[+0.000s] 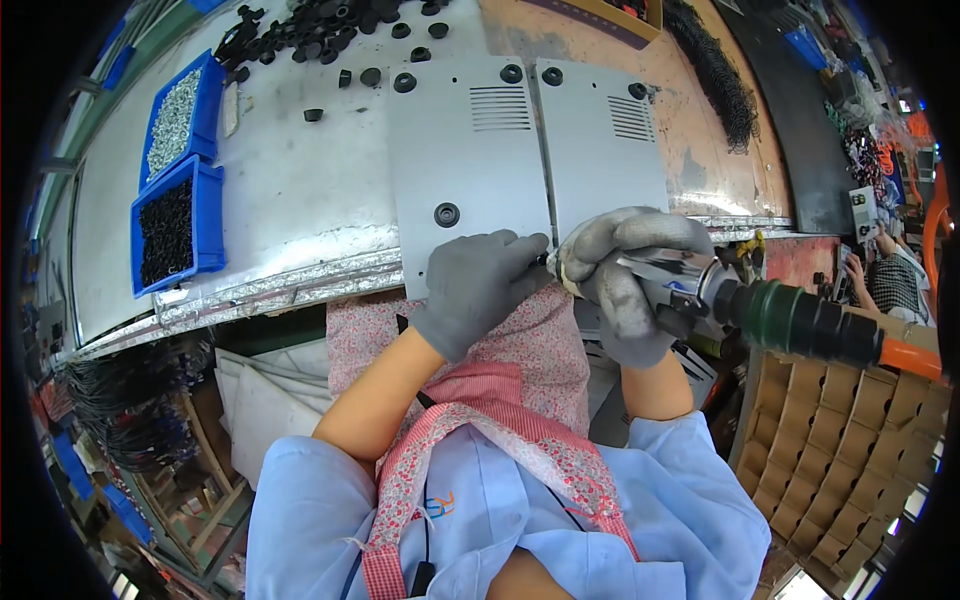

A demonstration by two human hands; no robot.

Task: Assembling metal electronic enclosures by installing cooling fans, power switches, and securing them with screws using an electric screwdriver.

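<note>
My right hand (632,270), in a grey glove, wraps round a silver air screwdriver (690,280). The tool lies almost level, its tip pointing left and its hose end to the right. Against that tip, the gloved fingers of my left hand (475,285) pinch together at a small dark piece, mostly hidden. Both hands are over the near edge of two grey metal panels, a left panel (470,160) and a right panel (600,180), lying side by side. Each has vent slots and round black feet at its far corners; another black foot (447,214) sits nearer on the left panel.
Left on the metal-topped bench stand a blue bin of silver screws (174,122) and a blue bin of black screws (167,235). Loose black feet (330,25) are heaped at the back. An orange hose (910,358) runs off right, above a divided cardboard box (840,440).
</note>
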